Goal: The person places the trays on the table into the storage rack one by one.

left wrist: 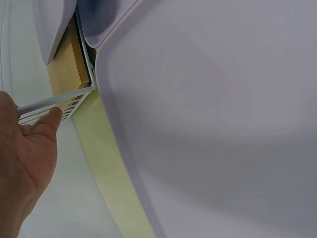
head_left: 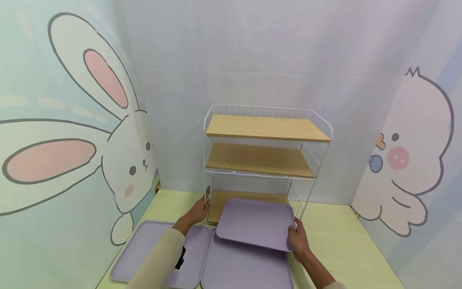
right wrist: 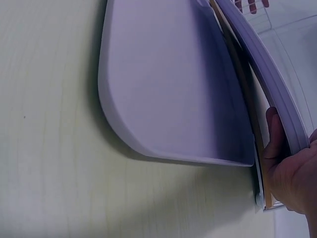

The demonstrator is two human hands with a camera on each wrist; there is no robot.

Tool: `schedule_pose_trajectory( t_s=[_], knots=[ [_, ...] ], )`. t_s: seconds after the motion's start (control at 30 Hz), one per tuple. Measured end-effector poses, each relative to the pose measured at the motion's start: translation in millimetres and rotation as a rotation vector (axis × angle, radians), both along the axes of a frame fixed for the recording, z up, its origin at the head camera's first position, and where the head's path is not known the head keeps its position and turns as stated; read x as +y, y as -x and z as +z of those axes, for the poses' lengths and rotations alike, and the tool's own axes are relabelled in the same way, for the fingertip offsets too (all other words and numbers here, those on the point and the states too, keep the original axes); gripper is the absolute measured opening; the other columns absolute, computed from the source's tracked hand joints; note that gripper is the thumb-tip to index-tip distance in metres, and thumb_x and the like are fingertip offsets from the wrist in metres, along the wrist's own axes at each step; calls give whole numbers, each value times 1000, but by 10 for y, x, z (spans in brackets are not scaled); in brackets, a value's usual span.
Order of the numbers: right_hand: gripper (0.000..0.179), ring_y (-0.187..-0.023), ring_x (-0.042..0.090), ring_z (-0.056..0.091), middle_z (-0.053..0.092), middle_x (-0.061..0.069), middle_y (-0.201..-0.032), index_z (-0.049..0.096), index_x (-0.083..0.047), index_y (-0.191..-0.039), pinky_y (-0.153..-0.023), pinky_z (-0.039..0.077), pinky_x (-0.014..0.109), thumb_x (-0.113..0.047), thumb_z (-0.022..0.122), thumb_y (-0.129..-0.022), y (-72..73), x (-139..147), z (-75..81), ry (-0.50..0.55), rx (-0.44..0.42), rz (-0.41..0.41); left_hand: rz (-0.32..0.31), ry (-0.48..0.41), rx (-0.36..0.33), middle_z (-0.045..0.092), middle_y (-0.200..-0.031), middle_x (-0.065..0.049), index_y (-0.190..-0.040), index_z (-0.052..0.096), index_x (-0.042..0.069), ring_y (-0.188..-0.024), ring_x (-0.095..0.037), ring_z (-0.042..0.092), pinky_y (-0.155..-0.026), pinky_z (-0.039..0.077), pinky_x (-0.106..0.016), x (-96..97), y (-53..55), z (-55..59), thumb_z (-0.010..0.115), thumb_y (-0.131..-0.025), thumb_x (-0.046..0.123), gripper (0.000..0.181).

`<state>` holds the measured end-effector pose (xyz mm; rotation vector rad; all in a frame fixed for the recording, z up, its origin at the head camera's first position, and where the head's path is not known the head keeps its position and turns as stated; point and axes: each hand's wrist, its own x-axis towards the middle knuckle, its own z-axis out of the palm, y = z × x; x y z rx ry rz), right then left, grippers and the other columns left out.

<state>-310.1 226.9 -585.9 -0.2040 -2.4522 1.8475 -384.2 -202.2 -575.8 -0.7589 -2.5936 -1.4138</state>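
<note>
In the head view, a purple tray (head_left: 257, 222) is held tilted at the front of the rack's bottom shelf, its far part over the wooden board (head_left: 216, 206). My right hand (head_left: 298, 241) grips its right edge, with the thumb on the upper side. The right wrist view shows this tray's rim (right wrist: 277, 94) edge-on in the right hand (right wrist: 292, 168). At the rack's left side, my left hand (head_left: 199, 209) rests against the white front post (left wrist: 52, 101), its fingers fairly straight. Part of that hand falls outside the left wrist view.
Two more purple trays lie on the pale table (head_left: 335, 237): a left tray (head_left: 144, 245) under the left forearm and a front tray (head_left: 249, 269) partly covered by the held one. Above are the rack's middle shelf (head_left: 256, 157) and top shelf (head_left: 267, 126). Printed curtains surround the table.
</note>
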Motion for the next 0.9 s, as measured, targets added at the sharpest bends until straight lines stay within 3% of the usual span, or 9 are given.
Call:
schedule_pose_trajectory(
  t_s=[0.1, 0.27, 0.33, 0.5, 0.53, 0.63, 0.8, 0.83, 0.9],
  knots=[
    [60, -153, 64, 42, 30, 48, -171, 18, 16, -172, -122, 44, 70, -7, 33, -118, 88, -10, 15, 11, 20, -13, 77, 27, -59, 18, -178, -45, -175, 2, -13, -155, -67, 42, -132, 32, -74, 152, -129, 259, 35, -121, 9, 67],
    [62, -162, 66, 29, 24, 47, -175, 18, 15, -172, -133, 29, 76, -11, 33, -118, 335, 17, -6, -38, 39, -16, 55, 69, 89, 23, -181, -36, -182, -6, 14, -154, -58, 51, -129, 43, -68, -107, 675, -621, 34, -124, 29, 73],
    [62, -160, 65, 35, 32, 44, -174, 26, 10, -173, -128, 37, 74, -17, 35, -118, 563, 84, -183, -112, 70, -38, 22, 58, 99, 23, -182, -36, -183, -7, 18, -154, -59, 52, -128, 45, -68, -170, 772, -730, 36, -123, 32, 75],
    [61, -142, 66, 56, 56, 41, -159, 41, 4, -168, -108, 53, 71, -24, 37, -114, 1223, 244, -712, -328, 142, -69, 76, 65, -42, 21, -177, -46, -176, 1, -10, -153, -65, 48, -129, 40, -73, 116, -28, 204, 35, -119, 8, 69],
    [60, -138, 67, 58, 59, 41, -156, 43, 5, -166, -106, 54, 71, -23, 37, -113, 1286, 238, -727, -348, 150, -74, 82, 75, -48, 21, -177, -45, -176, 2, -12, -154, -64, 48, -129, 39, -72, 129, -63, 248, 34, -119, 7, 68],
    [57, -125, 71, 62, 66, 44, -142, 49, 11, -158, -101, 55, 71, -17, 38, -110, 1293, 160, -574, -415, 172, -100, 72, 58, -38, 22, -177, -46, -176, 2, -11, -153, -66, 47, -129, 38, -75, 126, -50, 226, 34, -119, 8, 68],
    [56, -129, 73, 59, 63, 49, -141, 47, 17, -156, -107, 54, 74, -13, 39, -110, 1002, -55, -125, -422, 133, -82, -11, 6, 60, 23, -177, -44, -181, -2, 6, -149, -66, 52, -126, 43, -73, -18, 119, -91, 35, -121, 26, 73],
    [55, -127, 74, 60, 63, 49, -140, 49, 16, -155, -104, 56, 74, -13, 40, -110, 991, -84, -119, -447, 132, -92, -28, 22, 100, 23, -179, -41, -182, -4, 10, -149, -62, 56, -127, 47, -67, -61, 179, -188, 33, -122, 31, 74],
    [54, -128, 74, 60, 62, 49, -142, 49, 15, -155, -105, 56, 74, -14, 41, -110, 952, -137, -77, -453, 114, -100, -27, 3, 71, 23, -176, -45, -181, -2, 6, -147, -67, 53, -126, 43, -73, -39, 126, -144, 34, -121, 31, 74]
  ],
)
